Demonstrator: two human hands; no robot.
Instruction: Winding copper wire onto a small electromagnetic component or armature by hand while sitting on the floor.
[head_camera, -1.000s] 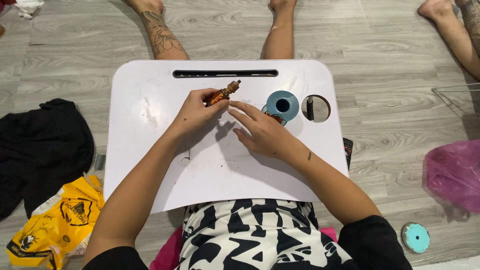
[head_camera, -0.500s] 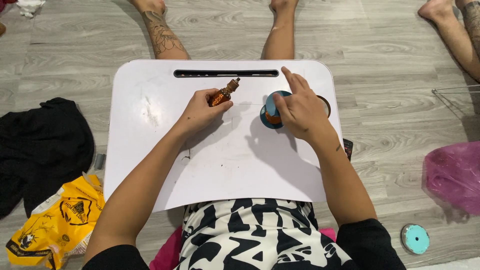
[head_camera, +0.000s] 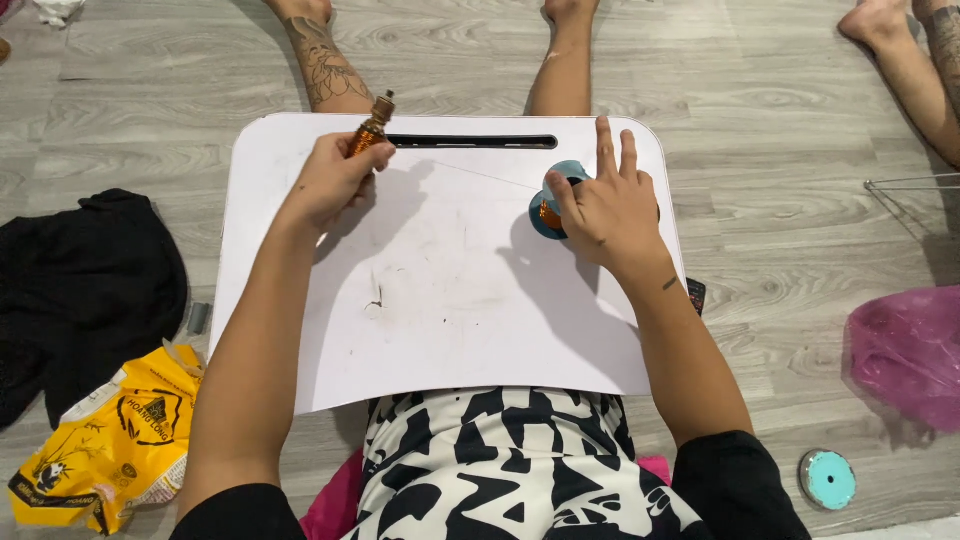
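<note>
My left hand (head_camera: 333, 180) grips a small orange cylinder with a dark metal tip (head_camera: 372, 125), raised over the far left part of the white lap table (head_camera: 440, 310). A thin wire (head_camera: 480, 176) runs from it across the table to a blue spool wound with copper wire (head_camera: 552, 205). My right hand (head_camera: 605, 210) rests on that spool at the table's right side, thumb against it and two fingers pointing up.
A long slot (head_camera: 470, 142) runs along the table's far edge. Black cloth (head_camera: 80, 290) and a yellow bag (head_camera: 110, 450) lie on the floor at left. A pink bag (head_camera: 910, 355) and a teal round lid (head_camera: 828, 479) lie at right. Another person's leg (head_camera: 905, 60) is at the top right.
My left hand has carried the orange cylinder left and away, drawing out the wire. My right hand moved from the table's middle onto the blue spool.
</note>
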